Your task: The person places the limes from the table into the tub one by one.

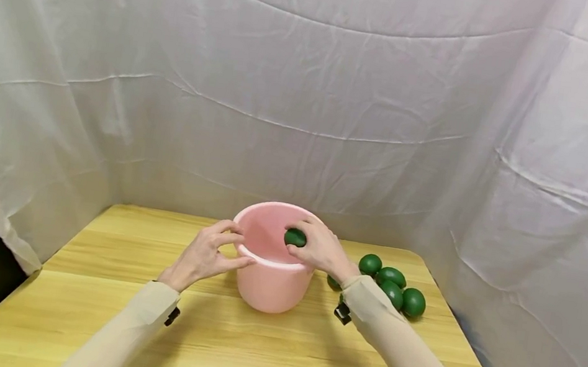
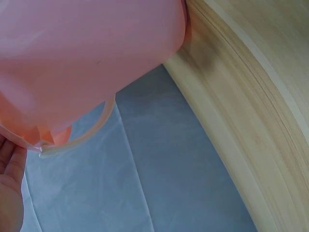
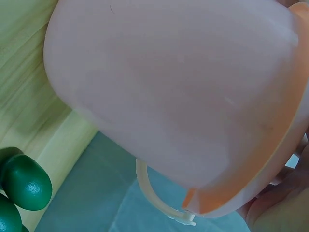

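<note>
A pink bucket (image 1: 272,287) stands upright on the table, with a pale handle (image 2: 91,133) hanging at its far side in the left wrist view. My left hand (image 1: 205,255) holds the bucket's left rim, fingers bent over the edge and thumb along the front. Over the bucket's opening, near the right rim, my right hand (image 1: 321,247) grips a dark green egg-shaped fruit (image 1: 294,237) between thumb and fingers. The right wrist view shows this hand (image 3: 285,203) behind the rim, and the held fruit is hidden there. The bucket's floor cannot be seen.
Several more glossy green fruits (image 1: 392,277) lie grouped on the table right of the bucket, partly behind my right forearm. The wooden table (image 1: 247,352) ends at a pale cloth curtain (image 1: 303,116) at the back and sides.
</note>
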Demonstrator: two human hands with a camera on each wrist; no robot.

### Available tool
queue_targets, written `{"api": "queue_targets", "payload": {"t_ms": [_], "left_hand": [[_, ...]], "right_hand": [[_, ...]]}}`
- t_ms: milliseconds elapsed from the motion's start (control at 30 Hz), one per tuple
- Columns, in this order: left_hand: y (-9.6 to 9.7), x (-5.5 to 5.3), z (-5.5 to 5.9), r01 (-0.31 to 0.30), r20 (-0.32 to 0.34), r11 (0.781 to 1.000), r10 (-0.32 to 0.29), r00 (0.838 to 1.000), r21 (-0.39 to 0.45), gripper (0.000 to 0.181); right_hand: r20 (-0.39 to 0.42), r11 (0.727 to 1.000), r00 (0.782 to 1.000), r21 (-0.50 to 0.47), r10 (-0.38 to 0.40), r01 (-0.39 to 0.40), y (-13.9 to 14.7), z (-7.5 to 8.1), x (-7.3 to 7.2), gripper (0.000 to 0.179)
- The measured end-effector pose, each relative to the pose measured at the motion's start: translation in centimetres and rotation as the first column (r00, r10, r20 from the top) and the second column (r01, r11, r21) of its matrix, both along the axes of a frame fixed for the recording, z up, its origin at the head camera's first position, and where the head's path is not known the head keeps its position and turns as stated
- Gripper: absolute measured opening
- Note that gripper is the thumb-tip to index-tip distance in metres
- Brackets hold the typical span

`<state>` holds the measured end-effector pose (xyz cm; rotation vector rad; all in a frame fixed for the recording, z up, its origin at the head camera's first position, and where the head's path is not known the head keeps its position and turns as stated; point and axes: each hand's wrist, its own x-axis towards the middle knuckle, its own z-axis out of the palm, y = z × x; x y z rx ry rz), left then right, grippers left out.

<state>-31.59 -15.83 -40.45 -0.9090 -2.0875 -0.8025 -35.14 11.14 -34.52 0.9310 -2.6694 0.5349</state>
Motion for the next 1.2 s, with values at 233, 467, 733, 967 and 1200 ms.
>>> {"api": "queue_targets", "payload": {"t_ms": [233, 467, 733, 967, 1200], "left_hand": [[0.16, 0.0, -0.03, 0.006, -0.018, 1.0, -0.006, 1.0, 0.005, 0.033], [0.15, -0.05, 0.38, 0.011, -0.012, 1.0, -0.011, 1.0, 0.005, 0.038], [0.0, 0.07, 0.38, 0.002, 0.017, 1.0, -0.002, 1.0, -0.007, 0.036], [0.11, 0.07, 0.45, -0.007, -0.006, 1.0, 0.006, 1.0, -0.009, 0.037], [0.12, -0.01, 0.41, -0.013, -0.009, 1.0, 0.013, 1.0, -0.012, 0.037]], "right_hand": [[0.005, 1.0, 1.0, 0.015, -0.016, 0.016, 0.07, 0.0, 0.06, 0.039], [-0.004, 1.0, 1.0, 0.021, -0.013, 0.013, 0.08, 0.28, 0.06, 0.038], [0.008, 1.0, 1.0, 0.014, -0.01, 0.009, 0.06, 0.47, 0.15, 0.036], [0.042, 0.998, 0.998, -0.039, -0.05, 0.051, 0.19, 0.59, 0.24, 0.029], [0.022, 0.996, 0.999, -0.076, -0.042, 0.044, 0.39, 0.74, 0.32, 0.023]]}}
